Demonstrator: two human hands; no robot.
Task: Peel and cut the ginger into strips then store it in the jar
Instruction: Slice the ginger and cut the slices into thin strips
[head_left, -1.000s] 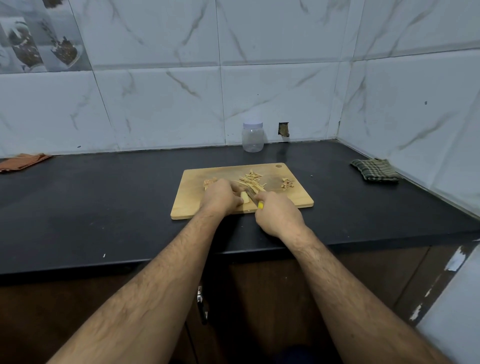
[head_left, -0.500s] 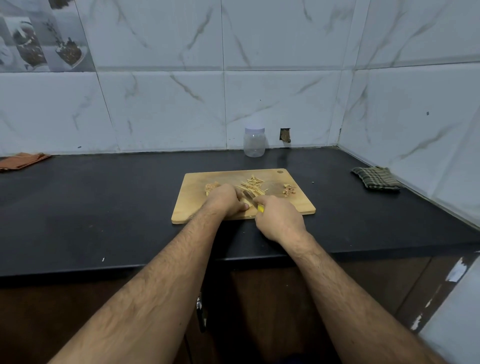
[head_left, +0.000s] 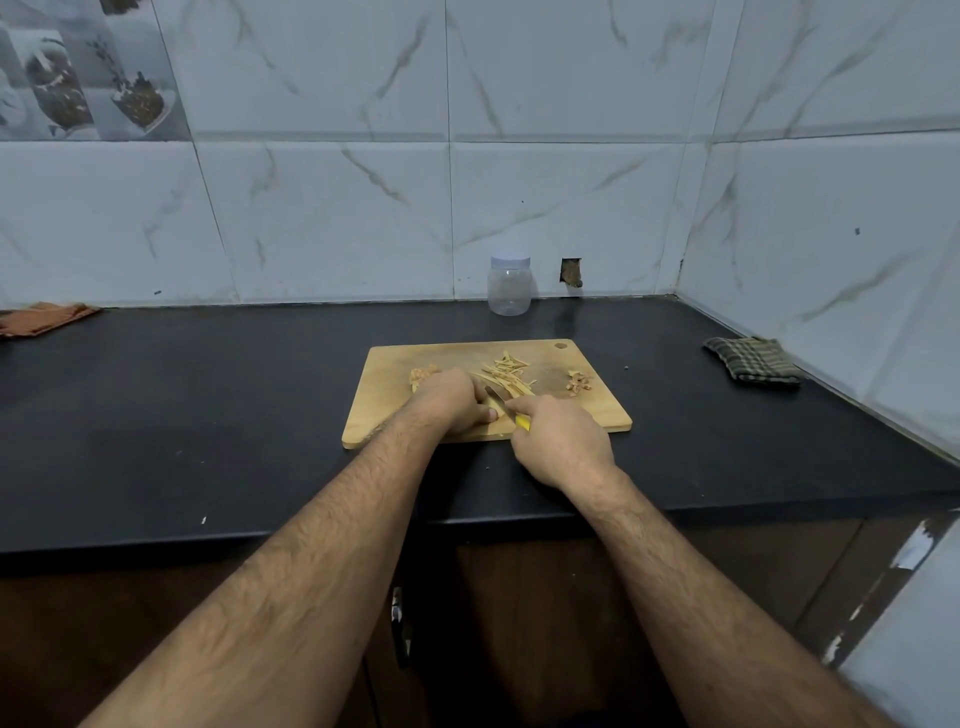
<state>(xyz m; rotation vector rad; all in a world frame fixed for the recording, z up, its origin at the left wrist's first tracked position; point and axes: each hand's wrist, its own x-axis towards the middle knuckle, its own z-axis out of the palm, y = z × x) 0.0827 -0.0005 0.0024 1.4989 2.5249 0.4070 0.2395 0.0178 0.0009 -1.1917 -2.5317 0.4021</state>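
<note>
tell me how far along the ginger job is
Done: a pile of cut strips lies on the cutting board. In hand: right hand holds the knife, left hand steadies a piece. Left: the jar stands capped and looks empty.

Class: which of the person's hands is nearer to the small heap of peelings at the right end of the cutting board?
Right. The right hand, gripping the knife, sits just below-left of the peelings; the left hand lies further left, across the ginger strips.
</note>
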